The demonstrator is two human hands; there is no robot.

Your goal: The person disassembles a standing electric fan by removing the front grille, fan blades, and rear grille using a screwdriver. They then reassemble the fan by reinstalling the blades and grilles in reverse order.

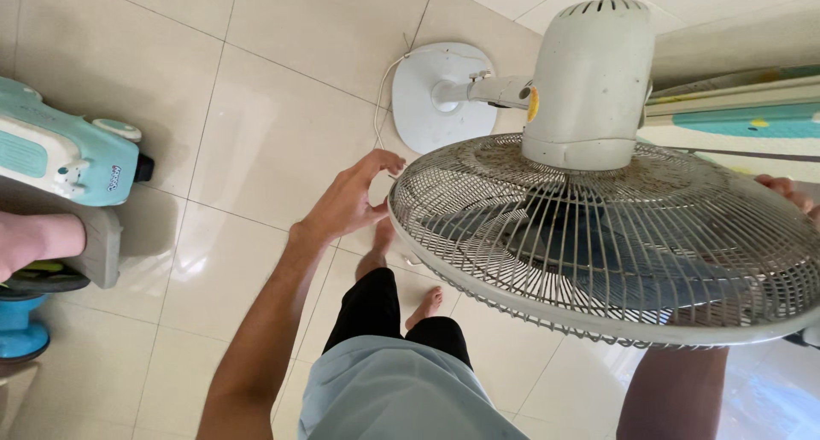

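Nearest the camera are the person's pale blue shirt [393, 397] and black shorts [384, 312], with bare feet [424, 306] on the tiled floor [282, 107] below. The left arm stretches up from the lower left, forearm straight, and the left hand [350, 201] sits at the left rim of the fan guard [598, 243]. Its fingers are spread and slightly curled, thumb near the wire edge; they look close to or just touching the rim, not clamped on it. The right forearm rises from the bottom right under the guard, which hides most of it. Only the fingertips of the right hand [786, 192] show, curled over the far right rim of the guard, so it appears to grip there, though the hold itself is hidden.

The guard is a dusty round wire cage, tilted nearly flat to the camera, with blue blades [589, 252] behind the wires. Above it stands the white motor housing [589, 81], and beyond that the pole runs down to the white base [436, 98] on the floor, a white cord [382, 98] curving beside it.

At the left edge are a teal and white toy vehicle [60, 154] and another person's limb [38, 239] resting on a grey seat. A teal mat [752, 120] lies at the far right.
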